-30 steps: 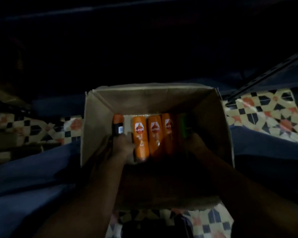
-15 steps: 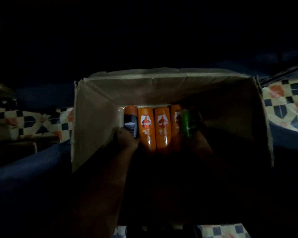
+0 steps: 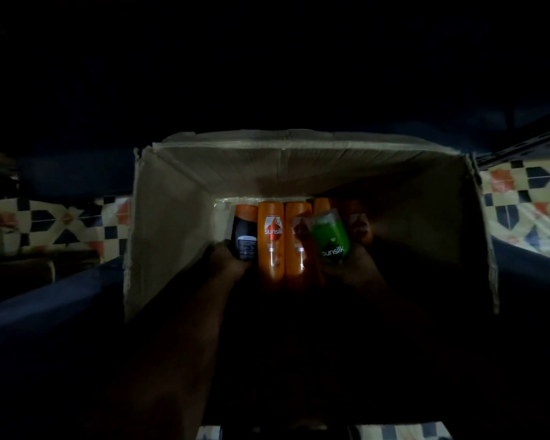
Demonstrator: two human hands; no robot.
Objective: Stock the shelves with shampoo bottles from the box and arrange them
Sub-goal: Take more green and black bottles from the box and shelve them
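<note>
An open cardboard box point(image 3: 172, 217) fills the middle of a very dim scene. Several orange Sunsilk shampoo bottles point(image 3: 270, 239) lie side by side at its far end. My left hand point(image 3: 226, 258) grips the leftmost bottle point(image 3: 245, 236), orange-topped with its dark back label facing up. My right hand point(image 3: 353, 265) holds a green Sunsilk bottle point(image 3: 329, 239), raised and tilted above the orange row. Both forearms reach into the box and hide its near half.
Patterned floor tiles point(image 3: 61, 223) show to the left and right of the box. A dark blue shelf edge point(image 3: 45, 300) runs along the left, and a slotted metal shelf rail point(image 3: 527, 144) crosses the upper right. Everything above the box is black.
The box has come closer and larger in view. My right hand has lifted the green bottle up and turned its label toward me. My left hand stays on the leftmost bottle.
</note>
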